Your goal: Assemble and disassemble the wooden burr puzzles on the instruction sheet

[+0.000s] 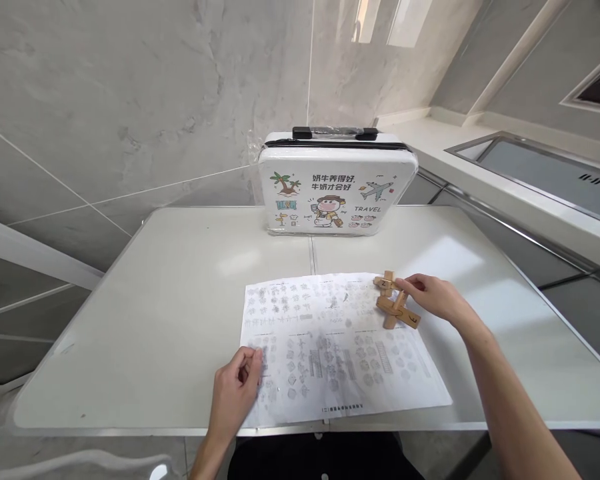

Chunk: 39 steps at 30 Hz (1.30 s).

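Note:
A wooden interlocking puzzle (396, 308), made of notched bars crossing one another, rests on the right part of a printed paper sheet (325, 373). Dark letter-like marks show on some bars. Thumb and index finger of my right hand (433, 297) pinch one of its wooden bars from the right; its other fingers are curled. Over the sheet's left edge lies my left hand (236, 387), fingers curled in and thumb against the index finger, with nothing seen between them. The sheet carries rows of small grey diagrams, too faint to read.
A white suitcase (337, 193) with cartoon prints and a black handle stands at the table's back edge, wrapped in clear plastic. The pale table (170, 320) has a seam down its middle. To the right runs a counter (520, 167) with a sink (555, 177); behind is a grey tiled wall.

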Available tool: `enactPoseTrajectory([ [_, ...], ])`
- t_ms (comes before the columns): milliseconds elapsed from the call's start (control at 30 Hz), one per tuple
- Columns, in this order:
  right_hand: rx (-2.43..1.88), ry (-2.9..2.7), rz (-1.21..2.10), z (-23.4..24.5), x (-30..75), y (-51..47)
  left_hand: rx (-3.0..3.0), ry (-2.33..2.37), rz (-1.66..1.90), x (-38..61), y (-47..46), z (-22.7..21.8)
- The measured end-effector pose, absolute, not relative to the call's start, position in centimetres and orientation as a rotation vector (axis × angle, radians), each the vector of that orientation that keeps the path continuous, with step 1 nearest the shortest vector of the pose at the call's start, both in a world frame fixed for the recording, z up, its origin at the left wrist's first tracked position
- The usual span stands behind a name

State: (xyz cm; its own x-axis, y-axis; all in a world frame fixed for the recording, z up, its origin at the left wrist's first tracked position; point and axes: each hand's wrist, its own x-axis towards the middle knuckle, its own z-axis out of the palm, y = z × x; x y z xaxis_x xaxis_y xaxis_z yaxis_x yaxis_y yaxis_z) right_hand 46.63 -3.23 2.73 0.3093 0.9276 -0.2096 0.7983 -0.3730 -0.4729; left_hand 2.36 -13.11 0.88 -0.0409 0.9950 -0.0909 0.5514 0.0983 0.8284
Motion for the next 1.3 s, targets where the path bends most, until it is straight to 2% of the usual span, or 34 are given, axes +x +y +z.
enactPoseTrajectory([
  [233, -2.242, -1.663, 0.585, 2.1, 46.0, -1.5, 1.552, 1.681, 0.819, 2.4, -13.1, 1.1],
  [433, -2.088, -1.611, 0.489, 5.3, 42.6, -3.7, 1.565, 1.673, 0.814, 2.3, -13.2, 0.7],
  [667, -1.678, -1.616, 0.802, 7.4, 35.3, -9.9, 1.593, 1.699, 0.834, 2.8, -14.0, 1.1],
  [1000, -1.318, -1.241, 1.402, 4.4, 27.8, -16.1, 1.424, 1.242, 0.753, 7.6, -14.9, 4.3],
  [1300, -0.964, -1.015, 1.999, 2.7, 29.2, -16.9, 1.325, 1.043, 0.611, 8.9, -14.1, 5.7],
])
